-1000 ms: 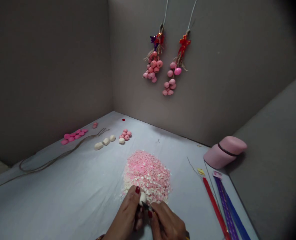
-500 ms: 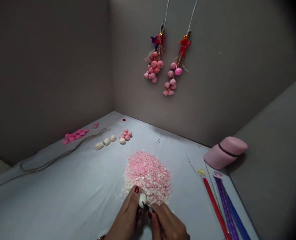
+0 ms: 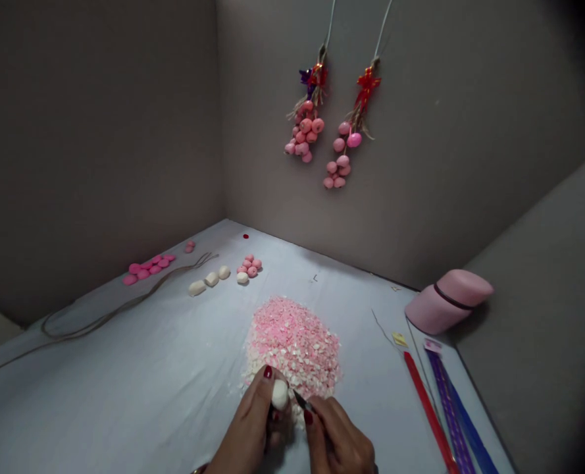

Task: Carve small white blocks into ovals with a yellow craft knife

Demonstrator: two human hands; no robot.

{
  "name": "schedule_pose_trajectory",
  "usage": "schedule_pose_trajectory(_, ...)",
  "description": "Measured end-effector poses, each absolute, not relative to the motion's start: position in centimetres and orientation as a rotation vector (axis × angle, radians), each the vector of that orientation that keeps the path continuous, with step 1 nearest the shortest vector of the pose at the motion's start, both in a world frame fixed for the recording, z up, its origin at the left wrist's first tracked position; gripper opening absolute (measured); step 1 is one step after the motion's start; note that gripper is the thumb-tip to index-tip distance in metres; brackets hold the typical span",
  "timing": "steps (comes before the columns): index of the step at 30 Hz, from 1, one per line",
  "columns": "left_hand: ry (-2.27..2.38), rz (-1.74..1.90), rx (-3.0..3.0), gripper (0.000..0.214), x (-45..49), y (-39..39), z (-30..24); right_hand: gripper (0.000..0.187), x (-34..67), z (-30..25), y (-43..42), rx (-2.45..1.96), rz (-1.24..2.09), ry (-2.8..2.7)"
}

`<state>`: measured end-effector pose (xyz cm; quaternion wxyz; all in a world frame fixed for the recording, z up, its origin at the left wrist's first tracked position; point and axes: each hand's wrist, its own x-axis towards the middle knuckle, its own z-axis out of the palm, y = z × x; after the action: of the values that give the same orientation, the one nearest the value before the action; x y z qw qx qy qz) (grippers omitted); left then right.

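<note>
left hand: left hand (image 3: 253, 428) at the bottom edge, fingers closed round a small white lump (image 3: 279, 395), thumb with red nail on top of it
white lump: held just above the near edge of the shavings pile, touching the left fingers, blade tip just beside its right side
right hand: right hand (image 3: 339, 441) low right of the lump, fingers pinched shut on a small blade (image 3: 302, 401), only the dark tip shows
shavings pile: pink and white shavings pile (image 3: 292, 342) on the worktop (image 3: 124, 388), directly beyond both hands
far left: row of pink discs (image 3: 147, 268) near the wall, three white pieces (image 3: 209, 280) beside a cluster of pink beads (image 3: 249, 266), brown cord (image 3: 99, 319) trailing across the cloth
right side: pink case (image 3: 447, 299) against the wall, red strip (image 3: 428, 411) and purple and blue strips (image 3: 453, 415) lying side by side at the worktop edge
wall: two hanging bead bunches (image 3: 322, 131) with red bows, on strings
</note>
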<state>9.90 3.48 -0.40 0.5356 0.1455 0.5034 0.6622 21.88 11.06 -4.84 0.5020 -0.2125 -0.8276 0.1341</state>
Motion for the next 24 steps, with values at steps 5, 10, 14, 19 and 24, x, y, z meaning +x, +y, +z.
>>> schedule_pose_trajectory(5,1.166,1.563,0.261,0.050,9.8,3.4,-0.9,0.021,21.5,-3.9,10.6,-0.406,0.264,-2.059)
schedule_pose_trajectory(10,1.022,1.525,0.207,0.049,9.7,3.4,-1.5,0.031,21.2,-2.8,10.6,-0.401,0.197,-2.092)
schedule_pose_trajectory(14,1.005,1.513,0.208,0.048,9.6,3.4,-1.5,0.028,21.4,-3.1,10.7,-0.410,0.195,-2.088)
schedule_pose_trajectory(19,1.056,1.548,0.310,0.049,9.6,3.5,-1.7,0.020,21.9,-4.0,11.1,-0.500,0.317,-2.079)
schedule_pose_trajectory(24,1.054,1.624,0.231,0.053,10.0,4.1,-2.3,0.023,21.5,-3.9,10.9,-0.420,0.268,-2.059)
